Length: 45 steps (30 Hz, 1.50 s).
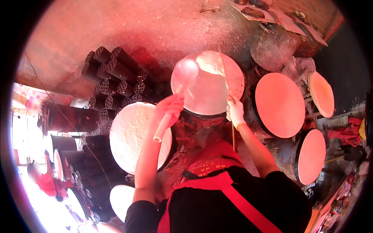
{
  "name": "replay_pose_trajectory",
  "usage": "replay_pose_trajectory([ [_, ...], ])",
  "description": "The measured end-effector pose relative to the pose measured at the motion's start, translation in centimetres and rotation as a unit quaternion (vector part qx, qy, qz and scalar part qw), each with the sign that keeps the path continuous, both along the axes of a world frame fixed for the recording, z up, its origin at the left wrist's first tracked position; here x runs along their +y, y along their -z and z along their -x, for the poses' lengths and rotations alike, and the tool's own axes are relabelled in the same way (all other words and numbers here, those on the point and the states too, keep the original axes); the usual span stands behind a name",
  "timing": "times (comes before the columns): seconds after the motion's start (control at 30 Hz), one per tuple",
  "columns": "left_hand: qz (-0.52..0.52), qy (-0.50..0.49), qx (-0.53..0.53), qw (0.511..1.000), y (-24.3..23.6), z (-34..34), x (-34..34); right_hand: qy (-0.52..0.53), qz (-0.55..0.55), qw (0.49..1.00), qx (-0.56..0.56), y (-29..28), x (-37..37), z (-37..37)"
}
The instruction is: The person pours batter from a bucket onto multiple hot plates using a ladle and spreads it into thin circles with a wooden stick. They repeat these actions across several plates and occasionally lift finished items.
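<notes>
My left hand (pixel 171 106) is closed round the pale handle of a ladle-like tool (pixel 187 72). Its round head is smeared by motion over the left side of the middle griddle (pixel 239 83). A thin long stick (pixel 225 72) is gripped in my right hand (pixel 235 111), its upper part crossing that griddle's right side. White batter (pixel 211 62) covers the far part of the griddle's surface, and the nearer part looks smooth and pinkish. Beneath my left forearm lies another round griddle with a bumpy pale sheet (pixel 134 136) on it.
Round-topped griddles (pixel 279 105) stand to my right, with more (pixel 312 157) nearer and farther out. Stacked honeycomb coal briquettes (pixel 116 70) fill the far left. A person in red (pixel 48 180) is at the left edge, beside other drum stoves. A thin wire (pixel 66 116) hangs at left.
</notes>
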<state>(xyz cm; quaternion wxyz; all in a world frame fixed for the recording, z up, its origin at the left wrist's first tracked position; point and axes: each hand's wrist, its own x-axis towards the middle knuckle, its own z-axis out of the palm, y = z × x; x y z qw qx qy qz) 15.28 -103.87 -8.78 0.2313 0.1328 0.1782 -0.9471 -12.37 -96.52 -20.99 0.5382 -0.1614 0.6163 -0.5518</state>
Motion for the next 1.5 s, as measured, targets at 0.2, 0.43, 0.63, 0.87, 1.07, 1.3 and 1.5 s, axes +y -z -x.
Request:
replay_pose_trajectory([
  [0.2, 0.193, -0.093, -0.265, 0.94, -0.1, 2.4, 0.5, -0.115, -0.012, 0.993, -0.005, -1.9, -5.2, -1.7],
  [0.43, -0.005, -0.131, -0.228, 0.965, 4.6, 3.9, 8.4, -0.19, -0.003, 0.982, -0.005, -2.2, -1.6, 6.5],
  [0.63, -0.046, -0.221, -0.147, 0.963, 3.7, 7.0, 15.3, -0.209, -0.016, 0.977, 0.033, -0.8, -6.9, 7.8],
  [0.87, -0.138, -0.301, -0.072, 0.941, 4.3, 9.9, 20.0, -0.396, 0.019, 0.916, 0.065, -2.2, -7.6, 6.6],
  [1.07, 0.0, -0.292, -0.054, 0.955, -6.0, 9.7, 19.6, -0.529, -0.025, 0.847, 0.054, -4.0, -7.6, 16.7],
  [1.3, 0.132, -0.405, -0.321, 0.846, -9.8, 13.1, 16.4, -0.491, -0.004, 0.864, 0.116, -1.9, -13.7, 12.7],
  [1.5, -0.065, -0.398, -0.324, 0.856, -0.9, 13.7, 23.3, -0.586, 0.015, 0.81, 0.011, -1.8, -11.4, 14.5],
])
